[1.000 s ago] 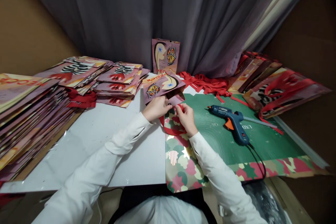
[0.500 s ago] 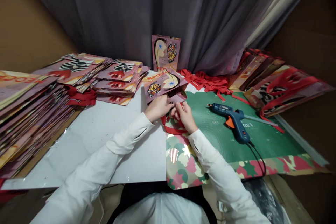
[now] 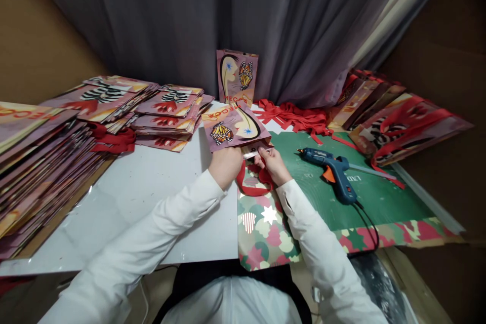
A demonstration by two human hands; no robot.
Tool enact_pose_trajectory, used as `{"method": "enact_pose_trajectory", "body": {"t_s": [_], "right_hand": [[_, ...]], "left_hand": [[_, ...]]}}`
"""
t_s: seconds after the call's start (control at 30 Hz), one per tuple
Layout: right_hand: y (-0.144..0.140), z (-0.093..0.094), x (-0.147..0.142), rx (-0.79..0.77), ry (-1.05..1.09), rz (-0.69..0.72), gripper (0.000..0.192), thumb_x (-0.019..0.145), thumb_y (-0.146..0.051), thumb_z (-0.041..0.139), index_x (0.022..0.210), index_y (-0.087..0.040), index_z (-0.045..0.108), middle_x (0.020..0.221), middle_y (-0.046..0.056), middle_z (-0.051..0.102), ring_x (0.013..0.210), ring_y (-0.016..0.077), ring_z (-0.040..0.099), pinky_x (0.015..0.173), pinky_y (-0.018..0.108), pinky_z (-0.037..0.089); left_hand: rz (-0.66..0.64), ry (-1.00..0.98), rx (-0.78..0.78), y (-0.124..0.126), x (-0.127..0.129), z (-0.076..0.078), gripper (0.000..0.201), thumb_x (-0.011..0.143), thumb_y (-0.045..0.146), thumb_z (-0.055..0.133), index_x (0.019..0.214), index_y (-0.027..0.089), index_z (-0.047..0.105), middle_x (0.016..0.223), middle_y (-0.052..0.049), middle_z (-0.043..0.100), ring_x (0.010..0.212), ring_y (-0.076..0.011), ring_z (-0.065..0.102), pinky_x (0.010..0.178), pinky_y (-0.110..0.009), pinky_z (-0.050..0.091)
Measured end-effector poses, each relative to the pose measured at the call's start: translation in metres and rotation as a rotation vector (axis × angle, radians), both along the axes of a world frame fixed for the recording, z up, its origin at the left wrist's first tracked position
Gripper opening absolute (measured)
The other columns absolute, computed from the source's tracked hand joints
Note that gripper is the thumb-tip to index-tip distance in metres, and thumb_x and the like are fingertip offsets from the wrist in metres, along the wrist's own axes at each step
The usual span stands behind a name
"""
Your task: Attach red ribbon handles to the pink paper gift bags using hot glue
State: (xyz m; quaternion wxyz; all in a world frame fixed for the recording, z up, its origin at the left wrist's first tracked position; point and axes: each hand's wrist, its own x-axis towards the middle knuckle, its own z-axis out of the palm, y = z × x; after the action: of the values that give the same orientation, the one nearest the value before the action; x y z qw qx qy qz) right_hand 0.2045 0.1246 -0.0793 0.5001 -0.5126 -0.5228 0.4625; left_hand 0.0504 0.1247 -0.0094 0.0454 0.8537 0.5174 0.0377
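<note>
A printed paper bag [image 3: 237,129] with a butterfly and a line-drawn face lies in front of me, its mouth toward me. My left hand [image 3: 227,166] reaches into that mouth; its fingers are hidden inside. At the right side of the opening, my right hand [image 3: 272,163] pinches the bag's edge between thumb and fingers. A red ribbon [image 3: 255,191] hangs in a loop from the opening, between my hands, over a camouflage-patterned sheet [image 3: 261,243].
A blue glue gun [image 3: 337,174] lies on a green sheet [image 3: 304,197] at right. Red ribbons [image 3: 290,115] are heaped behind. Stacks of flat bags [image 3: 41,177] fill the left; bags with ribbon [image 3: 408,129] lean at right. Another bag [image 3: 237,76] stands against the curtain.
My left hand has slid from the bag's edge into its mouth. The right hand has moved slightly right along the opening. The bag lies flatter, and the ribbon loop hangs between my hands.
</note>
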Motion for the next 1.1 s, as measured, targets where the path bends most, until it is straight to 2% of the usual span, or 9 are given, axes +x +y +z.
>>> {"method": "enact_pose_trajectory", "body": {"t_s": [0.13, 0.23, 0.3, 0.37, 0.43, 0.53, 0.73, 0.9, 1.1], "right_hand": [[0.001, -0.008, -0.001, -0.019, -0.124, -0.097, 0.045, 0.083, -0.051, 0.040, 0.059, -0.017, 0.056, 0.048, 0.002, 0.051, 0.041, 0.0106, 0.041, 0.047, 0.025, 0.039], [-0.005, -0.004, -0.003, 0.011, -0.234, -0.265, 0.034, 0.081, -0.039, 0.049, 0.096, -0.011, 0.060, 0.084, 0.013, 0.066, 0.077, 0.0224, 0.060, 0.070, 0.035, 0.050], [-0.010, 0.006, -0.004, 0.143, -0.449, -0.426, 0.053, 0.078, -0.029, 0.055, 0.126, -0.010, 0.046, 0.126, 0.023, 0.053, 0.117, 0.0305, 0.049, 0.093, 0.046, 0.042], [-0.012, 0.018, -0.003, 0.355, -0.822, -0.446, 0.060, 0.080, -0.021, 0.055, 0.137, -0.013, 0.037, 0.147, 0.023, 0.033, 0.136, 0.0325, 0.028, 0.105, 0.052, 0.029], [-0.010, 0.030, -0.001, 0.540, -1.191, -0.244, 0.048, 0.087, -0.016, 0.048, 0.134, -0.017, 0.044, 0.147, 0.018, 0.036, 0.135, 0.0301, 0.030, 0.106, 0.048, 0.028], [-0.005, 0.041, 0.004, 0.580, -1.452, 0.036, 0.033, 0.095, -0.017, 0.039, 0.124, -0.018, 0.055, 0.129, 0.014, 0.056, 0.114, 0.0265, 0.049, 0.095, 0.039, 0.038], [-0.002, 0.048, 0.007, 0.505, -1.608, 0.011, 0.032, 0.096, -0.018, 0.039, 0.124, -0.018, 0.055, 0.113, 0.012, 0.063, 0.101, 0.0263, 0.053, 0.084, 0.036, 0.039], [0.001, 0.051, 0.006, 0.477, -1.629, -0.017, 0.031, 0.097, -0.018, 0.037, 0.122, -0.016, 0.055, 0.112, 0.013, 0.062, 0.102, 0.0276, 0.053, 0.083, 0.037, 0.038], [0.008, 0.054, 0.019, 0.488, -1.504, 0.081, 0.027, 0.096, -0.020, 0.042, 0.120, -0.016, 0.055, 0.117, 0.012, 0.062, 0.105, 0.0252, 0.054, 0.087, 0.035, 0.040]], "left_hand": [[-0.021, 0.060, 0.044, -0.009, -0.007, -0.004, 0.030, 0.088, 0.010, 0.041, 0.103, 0.001, 0.066, 0.097, -0.026, 0.068, 0.091, -0.0341, 0.068, 0.076, -0.041, 0.050], [-0.073, 0.080, 0.081, -0.008, -0.009, -0.007, 0.032, 0.087, 0.006, 0.040, 0.109, 0.002, 0.064, 0.102, -0.025, 0.068, 0.094, -0.0309, 0.067, 0.085, -0.041, 0.048], [-0.091, 0.087, 0.121, -0.008, -0.009, -0.011, 0.035, 0.087, 0.003, 0.037, 0.113, 0.002, 0.061, 0.104, -0.025, 0.067, 0.095, -0.0304, 0.066, 0.090, -0.043, 0.046], [-0.109, 0.089, 0.167, -0.011, -0.008, -0.018, 0.037, 0.088, 0.002, 0.035, 0.115, 0.002, 0.060, 0.104, -0.025, 0.067, 0.096, -0.0305, 0.066, 0.090, -0.044, 0.046], [-0.148, 0.087, 0.204, -0.016, -0.009, -0.027, 0.035, 0.089, 0.003, 0.035, 0.111, 0.004, 0.062, 0.098, -0.022, 0.068, 0.092, -0.0292, 0.066, 0.084, -0.041, 0.048], [-0.233, 0.072, 0.260, -0.023, -0.014, -0.041, 0.032, 0.091, 0.007, 0.035, 0.105, 0.007, 0.063, 0.091, -0.017, 0.068, 0.088, -0.0274, 0.064, 0.078, -0.038, 0.049], [-0.384, 0.038, 0.370, -0.032, -0.037, -0.064, 0.036, 0.095, 0.011, 0.032, 0.119, 0.009, 0.060, 0.107, -0.013, 0.068, 0.106, -0.0238, 0.059, 0.101, -0.036, 0.037], [-0.442, -0.074, 0.514, -0.038, -0.051, -0.075, 0.039, 0.095, 0.010, 0.036, 0.123, 0.025, 0.060, 0.125, -0.005, 0.064, 0.126, -0.0177, 0.049, 0.106, -0.036, 0.026], [-0.469, -0.199, 0.346, -0.006, -0.065, -0.067, 0.036, 0.088, 0.023, 0.055, 0.120, 0.036, 0.063, 0.156, -0.007, 0.026, 0.144, -0.0402, 0.009, 0.105, -0.062, 0.024]]}}
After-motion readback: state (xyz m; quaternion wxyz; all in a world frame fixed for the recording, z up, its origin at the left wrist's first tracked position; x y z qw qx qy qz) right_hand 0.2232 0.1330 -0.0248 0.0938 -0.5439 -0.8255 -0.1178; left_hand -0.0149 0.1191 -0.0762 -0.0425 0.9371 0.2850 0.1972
